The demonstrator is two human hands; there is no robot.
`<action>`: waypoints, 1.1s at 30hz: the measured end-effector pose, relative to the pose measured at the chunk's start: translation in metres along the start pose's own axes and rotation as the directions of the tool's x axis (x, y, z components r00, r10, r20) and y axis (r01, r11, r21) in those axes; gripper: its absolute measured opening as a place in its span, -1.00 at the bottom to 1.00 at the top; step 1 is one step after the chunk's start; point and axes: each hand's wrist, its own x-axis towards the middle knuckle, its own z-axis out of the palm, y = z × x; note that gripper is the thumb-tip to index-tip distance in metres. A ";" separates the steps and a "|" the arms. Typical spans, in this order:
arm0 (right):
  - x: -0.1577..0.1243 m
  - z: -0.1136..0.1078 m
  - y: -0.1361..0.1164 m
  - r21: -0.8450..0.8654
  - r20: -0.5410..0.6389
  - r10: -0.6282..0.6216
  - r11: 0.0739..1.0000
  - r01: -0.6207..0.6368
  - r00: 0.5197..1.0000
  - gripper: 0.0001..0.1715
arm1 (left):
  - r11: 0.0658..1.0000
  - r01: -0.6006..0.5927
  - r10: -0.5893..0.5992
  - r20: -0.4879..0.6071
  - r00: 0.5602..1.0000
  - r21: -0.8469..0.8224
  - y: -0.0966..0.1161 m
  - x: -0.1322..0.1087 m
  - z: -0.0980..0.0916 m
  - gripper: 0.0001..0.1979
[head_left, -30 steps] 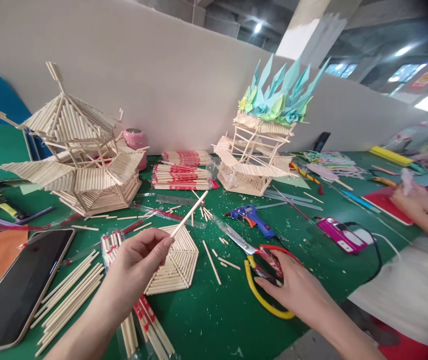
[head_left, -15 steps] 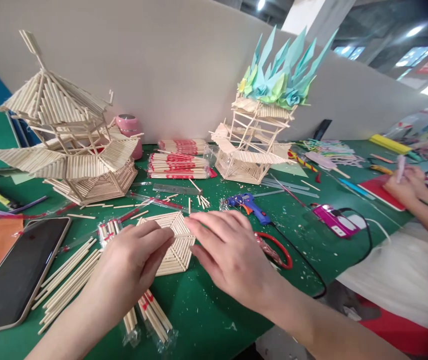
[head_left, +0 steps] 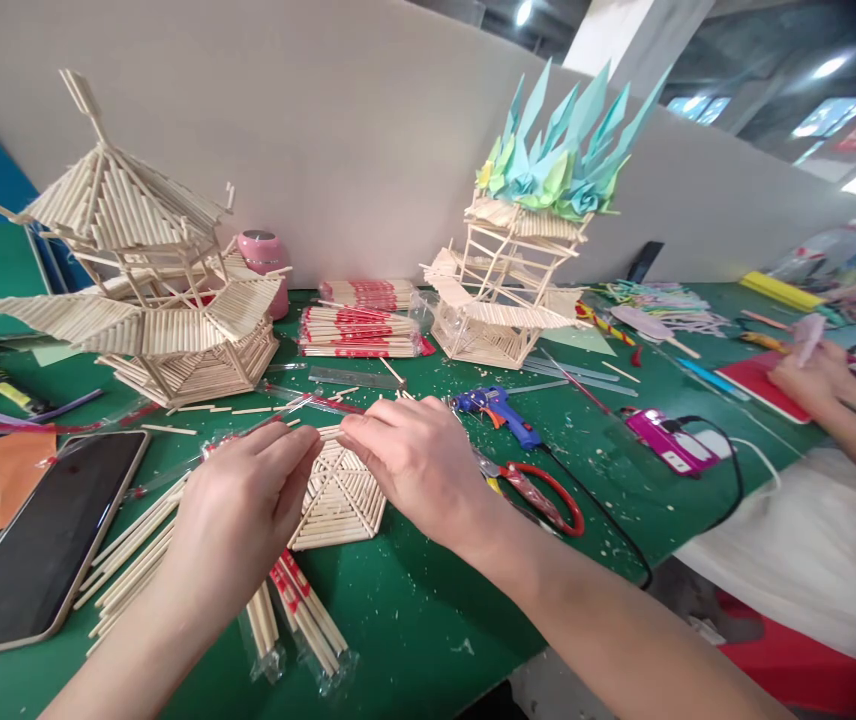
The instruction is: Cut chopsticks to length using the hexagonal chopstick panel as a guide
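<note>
A flat hexagonal panel of thin wooden sticks (head_left: 342,500) lies on the green table, its sticks laid in rings between spokes. My left hand (head_left: 237,510) is closed at the panel's left side, thumb tucked near the fingers. Over the panel's upper right, my right hand (head_left: 428,470) has its fingers bent down and pressed together. The two hands' fingertips come close together at the far edge. Whatever the fingertips pinch is hidden. Loose sticks (head_left: 135,545) lie left of my left hand, and bagged sticks (head_left: 312,620) lie nearer me.
Behind stand a stick pavilion (head_left: 150,325) and another stick tower (head_left: 507,330) topped with paper leaves. A blue glue gun (head_left: 499,412), red-handled scissors (head_left: 548,500) and magenta box (head_left: 672,440) lie right. A phone (head_left: 45,540) lies left. Another person's hands (head_left: 810,370) work at far right.
Both hands have shifted left and drawn closer together over the panel's far edge. More of the panel's near part shows. My right hand's fingers have closed up. The view has shifted slightly.
</note>
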 end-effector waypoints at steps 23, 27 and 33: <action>-0.013 -0.038 0.030 0.849 0.207 -0.061 0.507 -0.148 0.976 -0.77 | 0.982 0.123 -0.138 -0.099 0.985 -0.143 -0.006 0.004 -0.015 -0.88; -0.022 -0.018 0.040 0.862 0.058 0.213 0.482 -0.157 0.975 -0.78 | 0.954 0.266 -0.285 -0.142 0.948 -0.136 -0.017 0.002 -0.026 -0.86; -0.049 0.014 0.040 0.797 0.190 0.333 0.497 -0.343 0.924 -0.82 | 0.760 0.649 -0.650 -0.039 0.759 -0.038 -0.050 -0.025 -0.037 -0.74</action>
